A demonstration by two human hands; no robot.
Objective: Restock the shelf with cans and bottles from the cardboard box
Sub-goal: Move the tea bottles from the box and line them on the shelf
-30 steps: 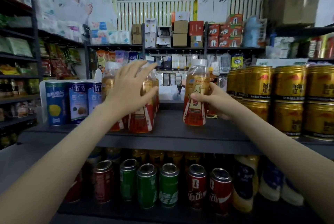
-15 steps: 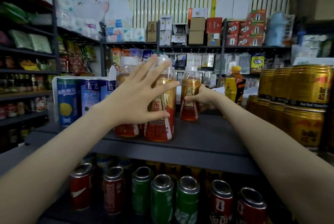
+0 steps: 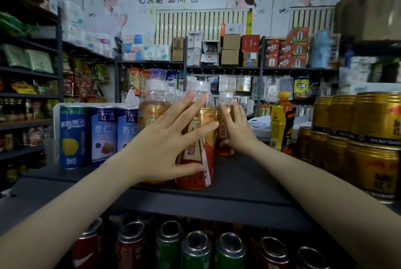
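Note:
Several amber tea bottles with white caps and red-and-gold labels stand on the dark shelf (image 3: 249, 173). My left hand (image 3: 165, 143) lies flat with fingers spread across the two front bottles, one (image 3: 201, 160) at the shelf's front and one (image 3: 152, 106) to its left. My right hand (image 3: 236, 130) reaches further back, its fingers straight and pressed against a smaller-looking tea bottle (image 3: 225, 99) standing on the shelf. Neither hand is closed around a bottle. The task's cardboard box is not visible near my hands.
Blue cans (image 3: 71, 136) stand left of the bottles. Stacked gold cans (image 3: 368, 138) fill the shelf's right side, with a yellow bottle (image 3: 282, 121) behind them. Red and green cans (image 3: 195, 249) line the shelf below. A large brown carton (image 3: 368, 6) sits high at right.
My right hand carried the tea bottle back onto the shelf, set it down beside the others and its fingers have straightened. My left hand stayed spread on the front bottles. The view moved closer.

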